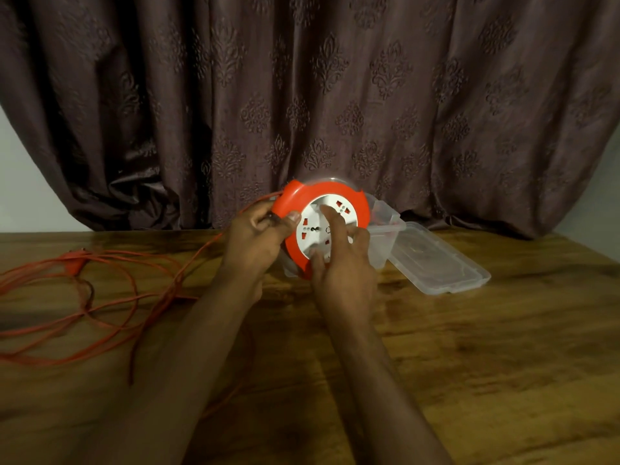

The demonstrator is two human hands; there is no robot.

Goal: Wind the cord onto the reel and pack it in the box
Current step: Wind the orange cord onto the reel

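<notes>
As hands (302,243) cover reel (322,223), cord (100,273) exits frame left.

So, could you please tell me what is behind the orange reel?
A clear plastic box sits behind the reel, its lid flat on the table. The reel and right hand hide the box's inside.

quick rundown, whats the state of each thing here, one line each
reel: held upright off the table, socket face toward the camera
cord: mostly unwound, loose loops on the table at left
plug: lying on the table among the loops
box: open, behind the reel
lid: off, flat on the table
left hand: gripping the reel's left rim
right hand: fingers on the white socket face
</notes>
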